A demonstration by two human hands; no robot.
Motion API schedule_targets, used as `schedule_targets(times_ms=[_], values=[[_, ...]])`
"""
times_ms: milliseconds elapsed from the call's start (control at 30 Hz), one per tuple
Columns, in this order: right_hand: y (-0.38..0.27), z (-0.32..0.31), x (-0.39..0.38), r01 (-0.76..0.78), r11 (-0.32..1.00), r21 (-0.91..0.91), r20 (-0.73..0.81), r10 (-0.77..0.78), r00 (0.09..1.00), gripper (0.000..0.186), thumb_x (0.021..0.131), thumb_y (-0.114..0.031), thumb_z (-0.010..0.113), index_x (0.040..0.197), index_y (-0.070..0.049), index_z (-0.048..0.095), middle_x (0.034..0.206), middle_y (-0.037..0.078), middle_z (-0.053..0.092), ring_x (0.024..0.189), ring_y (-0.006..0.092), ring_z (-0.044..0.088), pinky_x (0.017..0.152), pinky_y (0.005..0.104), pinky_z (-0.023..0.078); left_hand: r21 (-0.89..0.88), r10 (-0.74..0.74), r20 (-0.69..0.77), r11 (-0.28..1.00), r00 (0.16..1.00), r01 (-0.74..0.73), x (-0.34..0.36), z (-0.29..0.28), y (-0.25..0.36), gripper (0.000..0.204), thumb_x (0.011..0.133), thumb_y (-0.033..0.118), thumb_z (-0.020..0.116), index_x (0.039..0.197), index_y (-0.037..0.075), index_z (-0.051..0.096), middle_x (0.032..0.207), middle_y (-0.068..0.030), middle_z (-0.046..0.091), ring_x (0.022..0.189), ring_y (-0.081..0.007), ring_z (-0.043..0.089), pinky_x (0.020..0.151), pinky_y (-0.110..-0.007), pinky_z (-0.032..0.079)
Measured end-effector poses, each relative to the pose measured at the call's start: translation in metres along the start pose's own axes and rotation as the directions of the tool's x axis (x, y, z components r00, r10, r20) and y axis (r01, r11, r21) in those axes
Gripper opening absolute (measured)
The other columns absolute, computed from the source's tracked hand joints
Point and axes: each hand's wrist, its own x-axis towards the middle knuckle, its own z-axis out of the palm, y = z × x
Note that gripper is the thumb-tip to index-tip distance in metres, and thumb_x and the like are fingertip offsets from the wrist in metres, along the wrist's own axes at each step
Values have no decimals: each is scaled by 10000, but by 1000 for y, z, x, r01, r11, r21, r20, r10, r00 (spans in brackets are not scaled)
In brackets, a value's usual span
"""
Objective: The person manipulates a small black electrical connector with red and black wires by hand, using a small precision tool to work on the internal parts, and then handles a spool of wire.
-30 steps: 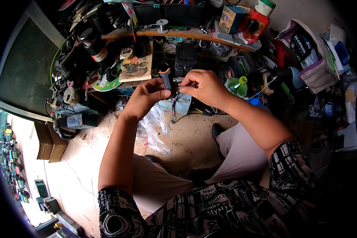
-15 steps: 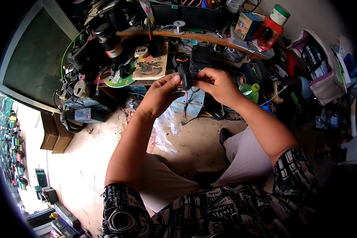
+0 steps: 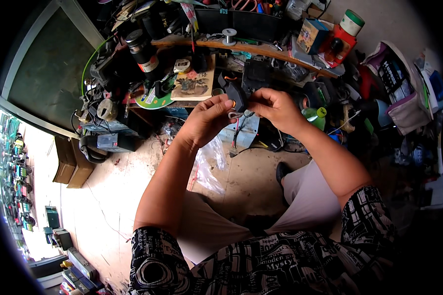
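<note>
In front of the workbench, my left hand (image 3: 206,120) is closed round the lower end of a black, curved plastic piece (image 3: 235,94) with small orange marks. The piece tilts, its upper end leaning left. Its exact kind does not show. Just under it, by my left fingertips, hangs a small grey loop (image 3: 235,115), perhaps cord or cable. My right hand (image 3: 279,110) is pinched at the right side of the piece, fingertips close to the end of the loop. Whatever lies between those fingers is too small to make out.
A cluttered bench shelf (image 3: 206,43) bears a wire spool (image 3: 229,36), a dark thermos (image 3: 142,51) and a picture-covered booklet (image 3: 194,86). A green-capped bottle (image 3: 316,117) stands to the right. Below are a blue-grey box (image 3: 241,133) and a clear plastic bag (image 3: 209,169).
The black piece has turned from nearly upright to leaning left, showing a broader face. A grey loop now shows beneath it. Both hands still hold close together; the view has shifted slightly.
</note>
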Motion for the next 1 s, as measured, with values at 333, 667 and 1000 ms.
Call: schedule_targets(times_ms=[333, 667, 1000], values=[[-6, 1, -5, -32, 998, 48, 28, 30, 999, 112, 864, -116, 658, 918, -20, 635, 755, -13, 608, 649, 58, 524, 597, 216, 435, -94, -37, 109, 994, 993, 47, -2, 5, -3, 227, 892, 164, 599, 1083, 46, 567, 984, -22, 618, 868, -137, 565, 795, -312, 468], [-8, 2, -6, -62, 997, 38, 33, 61, 998, 168, 838, -136, 695, 922, 3, 654, 820, 18, 664, 753, 60, 562, 684, 238, 460, -67, 13, 140, 998, 990, -4, 0, 7, -9, 215, 873, 166, 573, 1060, 60, 572, 962, -9, 618, 840, -128, 554, 779, -314, 456], [-9, 4, -7, -31, 999, 38, 6, 31, 1000, 151, 839, -131, 691, 916, -5, 657, 804, 16, 657, 738, 66, 565, 676, 242, 462, -60, 60, 106, 997, 993, -54, -1, 11, -9, 203, 878, 178, 571, 1031, 45, 567, 936, -35, 605, 832, -144, 557, 775, -315, 464]])
